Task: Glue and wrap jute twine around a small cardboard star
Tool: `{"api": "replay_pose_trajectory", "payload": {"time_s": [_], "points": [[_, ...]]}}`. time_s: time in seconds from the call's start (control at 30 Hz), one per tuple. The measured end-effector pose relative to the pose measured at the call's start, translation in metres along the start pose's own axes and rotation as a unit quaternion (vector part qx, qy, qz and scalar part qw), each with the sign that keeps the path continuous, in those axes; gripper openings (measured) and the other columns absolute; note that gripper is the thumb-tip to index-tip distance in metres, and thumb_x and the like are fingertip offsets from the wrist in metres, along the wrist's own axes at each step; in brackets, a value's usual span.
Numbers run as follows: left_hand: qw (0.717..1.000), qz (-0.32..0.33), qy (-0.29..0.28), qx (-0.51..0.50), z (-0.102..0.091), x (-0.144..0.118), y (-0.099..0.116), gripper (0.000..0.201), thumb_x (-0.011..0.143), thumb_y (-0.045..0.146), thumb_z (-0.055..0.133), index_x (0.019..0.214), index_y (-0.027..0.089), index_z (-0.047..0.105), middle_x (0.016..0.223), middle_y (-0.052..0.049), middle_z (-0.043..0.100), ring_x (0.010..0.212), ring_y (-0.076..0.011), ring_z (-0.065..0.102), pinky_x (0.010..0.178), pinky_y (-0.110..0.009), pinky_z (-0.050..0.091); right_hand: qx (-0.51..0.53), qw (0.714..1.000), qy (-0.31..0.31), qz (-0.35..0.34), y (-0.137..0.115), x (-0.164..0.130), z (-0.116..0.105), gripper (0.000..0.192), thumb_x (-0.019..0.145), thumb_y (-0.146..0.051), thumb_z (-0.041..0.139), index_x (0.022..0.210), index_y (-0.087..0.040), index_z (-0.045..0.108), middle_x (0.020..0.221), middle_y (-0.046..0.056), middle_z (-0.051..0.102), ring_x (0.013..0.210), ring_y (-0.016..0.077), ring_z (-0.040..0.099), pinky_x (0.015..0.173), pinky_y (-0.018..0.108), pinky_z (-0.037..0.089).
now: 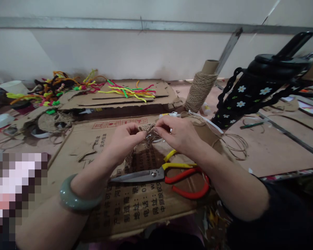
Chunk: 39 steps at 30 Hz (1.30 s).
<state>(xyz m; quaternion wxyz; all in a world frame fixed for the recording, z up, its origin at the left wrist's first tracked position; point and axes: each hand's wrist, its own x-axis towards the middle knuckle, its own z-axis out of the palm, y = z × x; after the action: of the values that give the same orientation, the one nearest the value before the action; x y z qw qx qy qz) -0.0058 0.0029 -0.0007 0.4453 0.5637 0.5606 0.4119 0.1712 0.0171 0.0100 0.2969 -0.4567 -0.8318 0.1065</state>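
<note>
Between my two hands is a small twine piece [149,134] made of looped brown cord, with something shiny at its middle. My left hand [122,140] pinches its left side between thumb and fingers. On the opposite side, my right hand [176,133] pinches it the same way. Just below lie scissors [156,173] with one red and one yellow handle, blades pointing left, on a printed cardboard sheet [94,194]. Part of the scissors' handle sits under my right forearm. A strip of woven twine [129,158] shows beneath my left hand.
A twine spool [202,86] stands behind my right hand, beside a tall black flowered tumbler [250,90]. Bright pipe cleaners [130,91] lie on raised cardboard at the back, with a tangled pile [59,86] further left. Loose cord [234,144] coils at right.
</note>
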Motion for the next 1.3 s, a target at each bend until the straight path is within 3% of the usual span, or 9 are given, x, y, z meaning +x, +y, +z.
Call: {"api": "replay_pose_trajectory", "payload": {"time_s": [0.23,0.47,0.67,1.0,1.3], "points": [[1.000,-0.006,-0.009,-0.009,0.0024,-0.0017,0.0035,0.016,0.062,0.029,0.067,0.059,0.017,0.057,0.056,0.002,0.056,0.053,-0.0108,0.046,0.054,-0.025,0.034,0.043,0.997,-0.027,0.055,-0.0018,0.0015,-0.0013,0.012,0.081,-0.029,0.052,0.078,-0.019,0.058,0.068,-0.001,0.058,0.063,0.0114,0.049,0.059,0.024,0.033],[1.000,-0.007,-0.016,-0.011,0.0031,-0.0027,0.0058,0.015,0.064,0.029,0.067,0.061,0.016,0.059,0.058,0.002,0.056,0.053,-0.0108,0.046,0.053,-0.025,0.034,0.112,0.990,-0.038,0.071,0.0013,0.0062,0.0012,0.022,0.078,-0.026,0.055,0.098,-0.015,0.059,0.072,-0.001,0.060,0.063,0.0105,0.052,0.062,0.024,0.037],[0.999,0.000,-0.029,-0.023,0.0036,-0.0033,0.0046,0.015,0.065,0.030,0.068,0.065,0.016,0.061,0.060,0.001,0.058,0.055,-0.0111,0.047,0.055,-0.025,0.035,0.131,0.988,-0.063,0.046,0.0037,0.0087,0.0003,0.017,0.078,-0.024,0.053,0.085,-0.015,0.066,0.064,-0.002,0.059,0.058,0.0086,0.048,0.060,0.022,0.036],[0.998,0.007,-0.046,-0.034,0.0006,-0.0017,-0.0005,0.028,0.072,0.045,0.064,0.068,0.017,0.063,0.063,-0.001,0.060,0.058,-0.0129,0.049,0.058,-0.026,0.037,0.139,0.987,-0.057,0.062,0.0027,0.0090,-0.0015,0.019,0.074,-0.021,0.053,0.084,-0.015,0.068,0.064,0.000,0.062,0.057,0.0089,0.050,0.057,0.022,0.036],[0.997,-0.016,-0.069,-0.018,0.0014,-0.0039,0.0067,0.019,0.064,0.036,0.070,0.069,0.018,0.068,0.064,-0.001,0.062,0.058,-0.0130,0.048,0.056,-0.025,0.036,0.130,0.988,-0.067,0.052,0.0018,0.0074,-0.0007,0.019,0.074,-0.022,0.054,0.083,-0.015,0.068,0.067,0.000,0.064,0.059,0.0089,0.051,0.057,0.022,0.036]]}}
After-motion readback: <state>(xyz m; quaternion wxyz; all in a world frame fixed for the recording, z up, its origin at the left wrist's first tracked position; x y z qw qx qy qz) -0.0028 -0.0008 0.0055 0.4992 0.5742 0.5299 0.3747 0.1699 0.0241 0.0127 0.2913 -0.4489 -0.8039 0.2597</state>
